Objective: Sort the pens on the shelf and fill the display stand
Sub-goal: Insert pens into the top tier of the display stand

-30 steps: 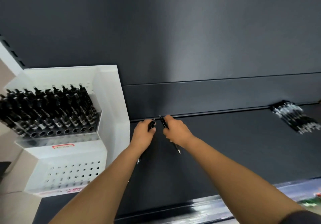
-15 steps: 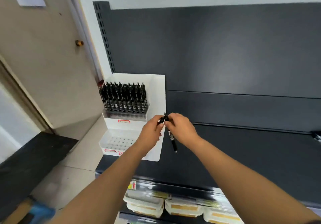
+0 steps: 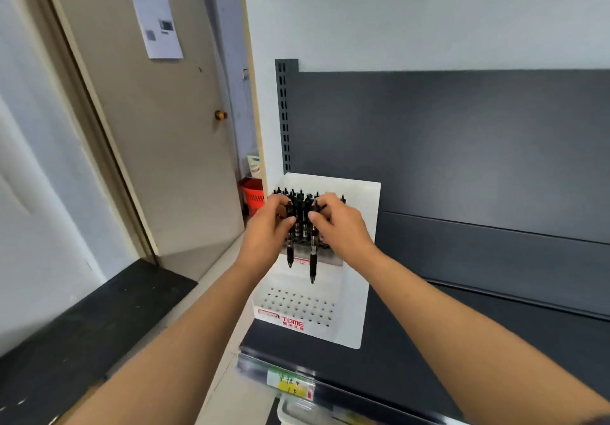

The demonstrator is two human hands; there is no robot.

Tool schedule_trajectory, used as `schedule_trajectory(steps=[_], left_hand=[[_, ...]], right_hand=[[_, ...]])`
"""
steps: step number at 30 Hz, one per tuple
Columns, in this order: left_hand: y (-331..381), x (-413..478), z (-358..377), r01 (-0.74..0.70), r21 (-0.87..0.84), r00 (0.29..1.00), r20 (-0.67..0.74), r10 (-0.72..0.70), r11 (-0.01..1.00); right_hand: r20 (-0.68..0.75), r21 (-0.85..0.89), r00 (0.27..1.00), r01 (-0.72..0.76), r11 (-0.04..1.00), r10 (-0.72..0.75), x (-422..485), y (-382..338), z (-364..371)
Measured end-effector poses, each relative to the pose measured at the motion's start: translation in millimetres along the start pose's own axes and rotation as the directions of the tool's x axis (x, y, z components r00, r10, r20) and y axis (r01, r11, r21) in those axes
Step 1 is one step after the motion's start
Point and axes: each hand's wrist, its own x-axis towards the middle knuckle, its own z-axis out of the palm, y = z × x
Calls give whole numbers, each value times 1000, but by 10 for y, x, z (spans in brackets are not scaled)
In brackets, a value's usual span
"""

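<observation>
A white two-tier display stand (image 3: 359, 269) sits at the left end of the dark shelf (image 3: 495, 342). Its upper tier is packed with several black pens (image 3: 298, 202); the lower tier (image 3: 297, 305) shows bare holes. My left hand (image 3: 267, 226) grips a black pen (image 3: 290, 253) that hangs tip down in front of the upper tier. My right hand (image 3: 340, 223) pinches another black pen (image 3: 313, 259), also tip down, its point just above the lower tier. Both hands partly hide the upper row.
A beige door (image 3: 148, 147) with a brass knob (image 3: 220, 115) and a taped paper stands to the left. An orange basket (image 3: 252, 193) sits on the floor behind the shelf post. A yellow price tag (image 3: 290, 383) marks the shelf's front edge.
Both hands have carried their pens left from mid-shelf to the front of the display stand. My view has swung left and up, so the loose pen pile on the right is out of sight.
</observation>
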Motion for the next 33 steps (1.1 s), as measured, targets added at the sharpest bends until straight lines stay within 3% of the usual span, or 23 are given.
schedule_trajectory(steps=[7,18,22,28,33], left_hand=[[-220,485,-275,-115,74,993,-24,117,991],[-618,742,-188,-191,69,981,55,187,979],[-756,776,-136,-231,210,972,90,216,950],[-908,747,-64,-308,351,951,116,285,884],[-903,801,-99,-283,349,953,-4,303,893]], right_hand=[[-161,-7,987,-2,1000,1,459,-178,180],[-188,-41,981,-51,998,42,683,-167,528],[-165,-69,985,-67,995,55,703,-165,615],[-138,-417,989,-5,909,-59,721,-176,740],[-108,-610,988,23,792,-112,723,-84,739]])
